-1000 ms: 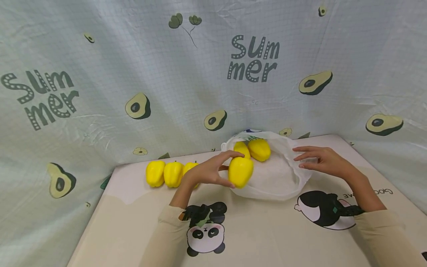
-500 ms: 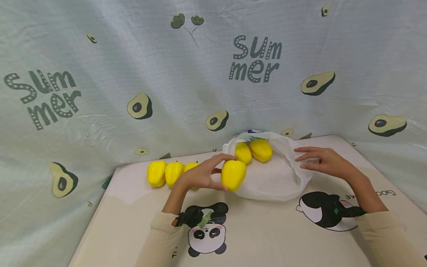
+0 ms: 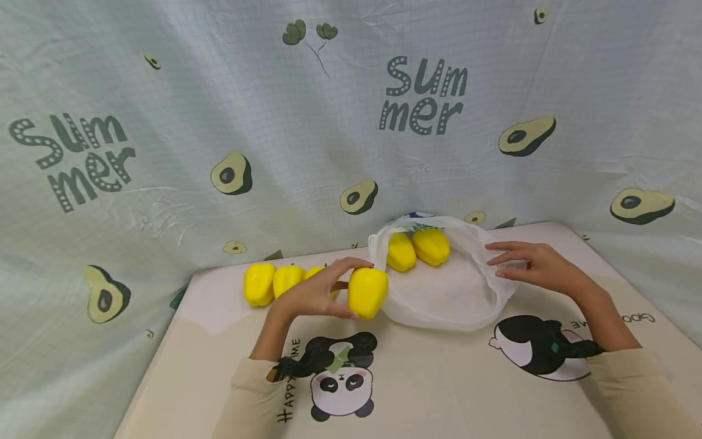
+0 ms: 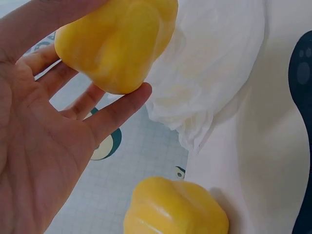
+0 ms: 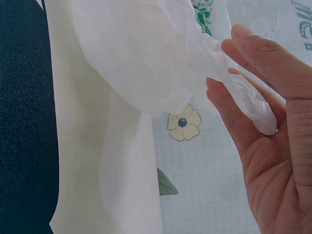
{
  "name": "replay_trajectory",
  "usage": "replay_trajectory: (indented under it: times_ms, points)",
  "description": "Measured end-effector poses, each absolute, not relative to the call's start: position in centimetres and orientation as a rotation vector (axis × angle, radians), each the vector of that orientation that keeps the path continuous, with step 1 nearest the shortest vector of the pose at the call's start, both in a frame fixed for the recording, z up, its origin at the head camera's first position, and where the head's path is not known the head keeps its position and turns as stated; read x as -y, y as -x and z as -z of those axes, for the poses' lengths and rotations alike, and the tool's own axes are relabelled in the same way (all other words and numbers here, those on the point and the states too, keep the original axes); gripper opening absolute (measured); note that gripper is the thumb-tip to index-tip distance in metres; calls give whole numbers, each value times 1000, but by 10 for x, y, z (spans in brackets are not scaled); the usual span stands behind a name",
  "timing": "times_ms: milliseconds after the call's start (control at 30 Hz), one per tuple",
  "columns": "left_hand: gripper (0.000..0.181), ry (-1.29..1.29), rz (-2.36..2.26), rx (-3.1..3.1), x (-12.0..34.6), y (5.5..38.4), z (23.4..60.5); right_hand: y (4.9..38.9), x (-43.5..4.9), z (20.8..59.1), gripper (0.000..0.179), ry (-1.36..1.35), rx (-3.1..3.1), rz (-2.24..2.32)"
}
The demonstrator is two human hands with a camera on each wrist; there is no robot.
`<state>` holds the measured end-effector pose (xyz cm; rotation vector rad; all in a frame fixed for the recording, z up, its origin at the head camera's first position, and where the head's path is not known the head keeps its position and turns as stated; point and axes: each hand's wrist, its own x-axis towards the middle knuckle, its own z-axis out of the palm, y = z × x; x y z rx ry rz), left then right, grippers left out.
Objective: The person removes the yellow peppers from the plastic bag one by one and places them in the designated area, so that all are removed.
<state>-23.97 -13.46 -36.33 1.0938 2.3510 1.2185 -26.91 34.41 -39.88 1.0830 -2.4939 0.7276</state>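
My left hand [image 3: 309, 296] holds a yellow bell pepper [image 3: 367, 292] between thumb and fingers, above the table just left of the bag's mouth. In the left wrist view, the held pepper [image 4: 119, 46] is against my fingertips, away from the palm. A white plastic bag [image 3: 439, 308] lies with its mouth spread towards me. Two yellow bell peppers [image 3: 431, 247] rest inside, near its back left. My right hand [image 3: 534, 266] holds the bag's right rim; in the right wrist view, the white rim [image 5: 248, 100] runs between thumb and fingers.
Several yellow bell peppers [image 3: 259, 285] stand in a row at the back left, the rightmost partly hidden by my left hand. A printed cloth [image 3: 296, 146] hangs behind the table [image 3: 433, 384]. Panda drawings [image 3: 341, 390] are printed on the tabletop.
My left hand has moved left and slightly towards me with the bell pepper, away from the bag's mouth. My right hand stays at the bag's right rim.
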Motion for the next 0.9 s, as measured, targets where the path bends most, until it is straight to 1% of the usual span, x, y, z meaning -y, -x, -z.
replay_trajectory:
  times_ms: [900]
  points:
    - [87, -1052, -1252, -2349, 156, 229, 371, 269, -343, 398, 27, -1074, 2503, -709]
